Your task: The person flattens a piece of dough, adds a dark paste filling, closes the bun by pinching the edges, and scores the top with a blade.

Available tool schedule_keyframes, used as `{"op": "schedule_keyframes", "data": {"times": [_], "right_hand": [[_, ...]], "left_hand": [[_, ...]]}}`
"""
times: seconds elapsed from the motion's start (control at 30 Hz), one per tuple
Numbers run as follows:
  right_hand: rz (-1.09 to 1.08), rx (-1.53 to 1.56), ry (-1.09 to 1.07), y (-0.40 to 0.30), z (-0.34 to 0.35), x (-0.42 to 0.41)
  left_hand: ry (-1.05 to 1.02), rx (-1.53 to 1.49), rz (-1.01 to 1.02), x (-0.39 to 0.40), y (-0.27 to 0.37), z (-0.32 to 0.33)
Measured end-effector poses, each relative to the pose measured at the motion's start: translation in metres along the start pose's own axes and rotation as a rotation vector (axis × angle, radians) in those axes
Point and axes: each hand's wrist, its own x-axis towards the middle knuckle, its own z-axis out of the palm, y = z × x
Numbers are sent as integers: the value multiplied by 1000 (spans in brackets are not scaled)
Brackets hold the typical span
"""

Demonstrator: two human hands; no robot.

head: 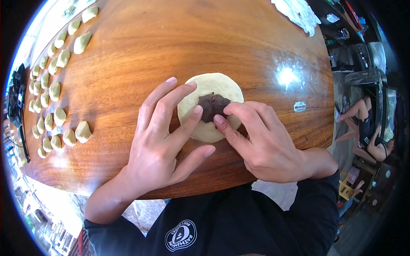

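Note:
A flat round of pale dough (pixel 211 132) lies on the varnished wooden table (pixel 134 41) before me. Dark brown filling (pixel 212 105) sits in a lump at its middle. My left hand (pixel 163 140) is spread over the left side of the round, its index fingertip at the filling's left edge and the thumb apart, lower down. With thumb and index finger close together, my right hand (pixel 256 137) touches the filling's lower right edge. Whether a bit of filling is pinched between those fingertips cannot be told.
Several small dough pieces (pixel 84 132) stand in rows along the table's left side. A razor blade (pixel 299 107) lies to the right. White crumpled plastic (pixel 298 14) rests at the far right corner. Beyond the right edge are a fan (pixel 365 76) and a seated person (pixel 366 128).

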Motion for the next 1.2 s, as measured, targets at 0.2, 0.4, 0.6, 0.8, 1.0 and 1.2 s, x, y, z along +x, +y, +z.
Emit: {"op": "schedule_keyframes", "data": {"times": [0.2,0.4,0.6,0.8,1.0,1.2], "right_hand": [[21,111,154,14,-1,6],[148,126,78,10,4,11],[103,86,79,13,4,9],[45,71,113,15,5,6],[38,69,98,15,3,6],[37,51,86,12,5,2]], "left_hand": [[26,22,6,0,3,-2],[10,21,26,-1,2,0],[27,20,44,0,2,0],[27,32,43,-1,3,0],[45,26,36,-2,2,-1],[16,31,24,0,3,0]]}}
